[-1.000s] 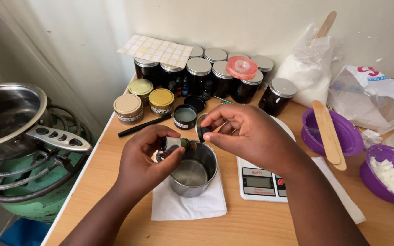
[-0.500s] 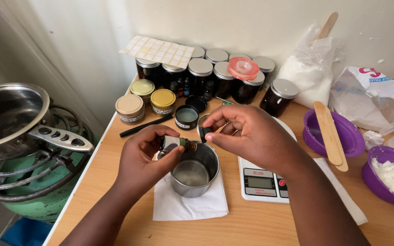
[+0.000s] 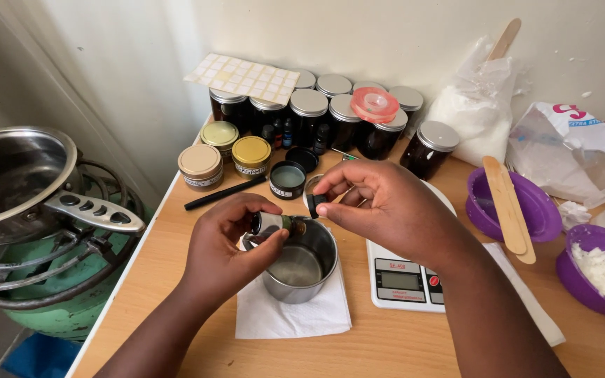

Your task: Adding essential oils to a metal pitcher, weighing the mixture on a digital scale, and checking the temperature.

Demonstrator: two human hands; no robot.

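The left hand (image 3: 229, 241) pinches a small vial (image 3: 272, 223), tilted over the steel cup (image 3: 301, 262) near centre. The right hand (image 3: 379, 203) grips its black cap (image 3: 314, 205). The vial looks light, glassy, slippery: hold its body.

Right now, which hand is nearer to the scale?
Right. The right hand hovers just above-left of the scale; the left hand is farther left, beyond the metal cup.

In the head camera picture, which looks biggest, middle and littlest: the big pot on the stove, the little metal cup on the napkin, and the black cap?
1. The big pot, though it sits nearer the camera's edge.
2. The little metal cup.
3. The black cap, pinched in the right hand.
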